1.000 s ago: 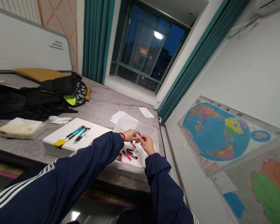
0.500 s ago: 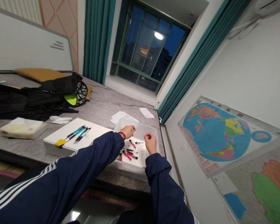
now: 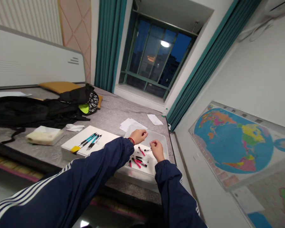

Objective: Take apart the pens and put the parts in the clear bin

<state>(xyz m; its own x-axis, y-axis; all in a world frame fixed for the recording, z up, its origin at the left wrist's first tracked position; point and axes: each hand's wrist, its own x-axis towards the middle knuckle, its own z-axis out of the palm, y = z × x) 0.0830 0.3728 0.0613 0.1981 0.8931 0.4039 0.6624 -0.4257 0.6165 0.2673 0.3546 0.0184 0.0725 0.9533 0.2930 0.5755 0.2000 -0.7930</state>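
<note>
Over a translucent plastic bin (image 3: pixel 165 139), my left hand (image 3: pixel 139 136), a red band on its wrist, is closed with thumb and fingertips together. Just right of it and slightly nearer, my right hand (image 3: pixel 157 150) is closed in a similar pinch. Whatever either hand holds is too small to make out. Below them lie several red and black pen parts (image 3: pixel 136 162) on a white surface, among small dark and clear pieces. Left of the bin, several teal and black pens (image 3: pixel 91 141) rest side by side on a white box (image 3: pixel 104 133) with a yellow piece (image 3: pixel 75 149) at its edge.
White papers (image 3: pixel 130 123) lie behind the bin, another sheet (image 3: pixel 155 119) farther back. A tissue pack (image 3: pixel 45 135) and a black bag (image 3: pixel 45 109) are on the left of the grey table (image 3: pixel 114 110). A small bottle (image 3: pixel 165 112) stands at the far edge by the wall.
My two hands have come closer together above the bin, both still pinched. The whole view has shifted, so things appear farther right and slightly lower. The pens and pen parts stay in place.
</note>
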